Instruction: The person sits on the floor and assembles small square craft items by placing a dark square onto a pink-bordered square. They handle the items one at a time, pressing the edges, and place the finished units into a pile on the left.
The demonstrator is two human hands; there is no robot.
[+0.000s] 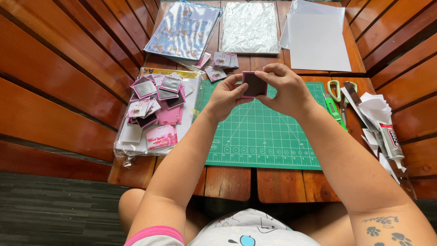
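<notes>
Seated at a slatted wooden table [230,182], a person holds a small square pink-framed card with a dark face [254,84] up above a green gridded cutting mat [259,136]. Both hands are closed on it: the left hand [225,95] pinches its left edge between thumb and fingers, while the right hand [284,89] curls over the top and right side, fingertips pressing the frame.

To the left, a heap of similar small squares, pink-edged with grey or silvery faces [157,98], lies on a clear plastic sleeve of pink and white sheets [150,136], suggesting that a good many pieces are already made up. Beyond the mat rest a stack of shiny holographic sheets [184,29], a silvery foil sheet [249,27] and plain white card sheets [316,38], apparently stock for more. A few loose small squares [223,61] sit near the mat's top edge.

At the right lie green-handled scissors [336,93], a green craft knife [334,111], a squeezed tube of glue [391,139] and white paper offcuts [375,109].
</notes>
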